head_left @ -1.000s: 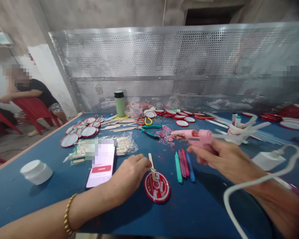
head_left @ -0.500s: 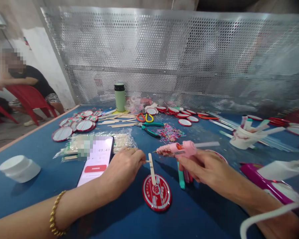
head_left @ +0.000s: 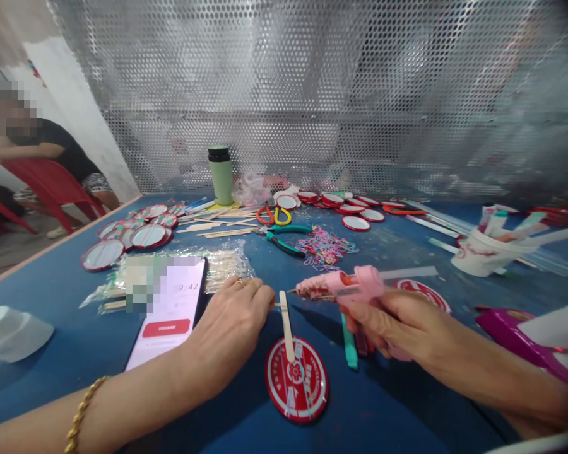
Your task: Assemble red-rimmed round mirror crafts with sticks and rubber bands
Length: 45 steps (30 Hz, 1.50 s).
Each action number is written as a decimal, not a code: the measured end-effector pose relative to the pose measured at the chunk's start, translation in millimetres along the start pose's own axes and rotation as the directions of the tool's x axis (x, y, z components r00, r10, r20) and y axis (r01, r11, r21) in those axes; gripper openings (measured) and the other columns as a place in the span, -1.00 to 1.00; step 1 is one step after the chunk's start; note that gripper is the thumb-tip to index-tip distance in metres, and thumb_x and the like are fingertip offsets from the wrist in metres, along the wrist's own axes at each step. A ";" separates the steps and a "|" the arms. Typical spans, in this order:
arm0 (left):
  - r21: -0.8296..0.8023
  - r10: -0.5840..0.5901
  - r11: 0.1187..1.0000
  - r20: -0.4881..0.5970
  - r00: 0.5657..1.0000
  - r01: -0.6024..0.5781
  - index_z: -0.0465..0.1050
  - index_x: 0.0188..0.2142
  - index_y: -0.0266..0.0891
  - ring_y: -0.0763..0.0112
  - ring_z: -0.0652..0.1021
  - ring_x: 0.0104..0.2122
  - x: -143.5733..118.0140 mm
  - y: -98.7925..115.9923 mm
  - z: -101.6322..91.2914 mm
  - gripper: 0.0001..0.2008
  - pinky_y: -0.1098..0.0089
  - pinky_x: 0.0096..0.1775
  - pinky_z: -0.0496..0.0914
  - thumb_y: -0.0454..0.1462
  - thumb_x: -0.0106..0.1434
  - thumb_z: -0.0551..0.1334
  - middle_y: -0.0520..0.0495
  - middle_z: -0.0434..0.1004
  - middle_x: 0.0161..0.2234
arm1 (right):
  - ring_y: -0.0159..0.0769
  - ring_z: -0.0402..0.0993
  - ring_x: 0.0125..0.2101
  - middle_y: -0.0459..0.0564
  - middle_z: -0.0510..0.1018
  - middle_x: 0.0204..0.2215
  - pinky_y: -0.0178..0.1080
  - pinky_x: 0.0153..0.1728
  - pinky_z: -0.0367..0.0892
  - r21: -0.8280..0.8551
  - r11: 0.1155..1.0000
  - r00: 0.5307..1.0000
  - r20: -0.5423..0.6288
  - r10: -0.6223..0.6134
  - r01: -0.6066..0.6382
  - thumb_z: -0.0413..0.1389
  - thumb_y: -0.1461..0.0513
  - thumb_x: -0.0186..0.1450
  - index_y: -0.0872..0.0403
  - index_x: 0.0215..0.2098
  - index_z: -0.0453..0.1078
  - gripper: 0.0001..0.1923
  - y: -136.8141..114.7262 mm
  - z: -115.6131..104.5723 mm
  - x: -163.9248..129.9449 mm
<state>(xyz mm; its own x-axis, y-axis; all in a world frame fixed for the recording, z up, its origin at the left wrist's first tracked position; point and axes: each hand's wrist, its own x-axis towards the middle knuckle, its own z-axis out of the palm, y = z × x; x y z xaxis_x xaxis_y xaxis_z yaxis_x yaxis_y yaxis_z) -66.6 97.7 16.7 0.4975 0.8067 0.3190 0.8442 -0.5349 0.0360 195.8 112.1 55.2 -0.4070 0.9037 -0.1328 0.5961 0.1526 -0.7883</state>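
Left hand: the left hand (head_left: 230,328) rests on the blue table (head_left: 66,378), fingers curled, fingertips at the upper end of a wooden stick (head_left: 286,325); whether they pinch it cannot be told.
Wooden stick: lies flat, its lower end on a red round badge (head_left: 297,379) (face up, near the table's front edge).
Right hand: the right hand (head_left: 392,325) is closed around the grip of a pink glue gun (head_left: 343,285).
Glue gun: held above the table, nozzle pointing left, its tip just beside the stick's upper end.
Markers: coloured markers (head_left: 349,337) lie partly under the right hand.
Phone: a phone (head_left: 170,312), screen lit, lies just left of the left hand.
Stick packet: a clear bag of sticks (head_left: 222,261) behind the phone.
Farther back: green bottle (head_left: 221,174), pliers (head_left: 281,238), rubber bands (head_left: 325,244), more badges (head_left: 123,236).
Far left: a seated person (head_left: 42,148) on a red chair.
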 end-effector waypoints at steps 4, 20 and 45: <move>0.048 0.032 0.998 -0.015 0.999 -0.031 0.36 -0.23 -0.24 0.21 0.44 -0.33 -0.9 0.8 -2.2 -0.86 0.14 -0.19 0.35 -0.42 0.39 0.05 -0.09 0.46 -0.31 | -0.41 0.33 -0.55 -0.05 0.48 -0.54 -0.34 -0.55 0.23 0.037 0.999 0.999 0.033 -0.001 -0.001 -0.02 -0.23 0.32 0.10 -0.44 0.41 -0.41 0.0 0.9 2.8; 0.127 0.080 0.989 -0.028 0.996 -0.075 0.33 -0.30 -0.23 0.23 0.45 -0.37 2.8 2.1 -4.2 -0.86 0.18 -0.23 0.34 -0.43 0.37 0.08 -0.09 0.46 -0.36 | -0.38 0.31 -0.54 -0.07 0.42 -0.56 -0.32 -0.52 0.26 0.008 1.000 0.997 0.069 0.018 -0.019 -0.05 -0.27 0.29 0.08 -0.48 0.34 -0.38 -2.2 0.8 5.0; 0.162 0.097 0.983 -0.037 0.995 -0.089 0.38 -0.28 -0.24 0.19 0.45 -0.37 4.1 0.8 -6.0 -0.87 0.18 -0.24 0.29 -0.42 0.36 0.10 -0.09 0.48 -0.35 | -0.40 0.30 -0.50 -0.09 0.42 -0.52 -0.34 -0.47 0.26 -0.011 0.999 0.996 0.082 0.040 -0.039 -0.03 -0.21 0.34 0.10 -0.41 0.41 -0.43 -0.1 -1.6 2.1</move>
<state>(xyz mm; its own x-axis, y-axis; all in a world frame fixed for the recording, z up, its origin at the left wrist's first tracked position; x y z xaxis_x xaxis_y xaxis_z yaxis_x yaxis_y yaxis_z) -65.0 99.1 23.7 0.5688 0.7413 0.3562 0.8176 -0.5568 -0.1468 196.0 114.5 56.0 -0.4381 0.8733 -0.2131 0.6191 0.1212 -0.7759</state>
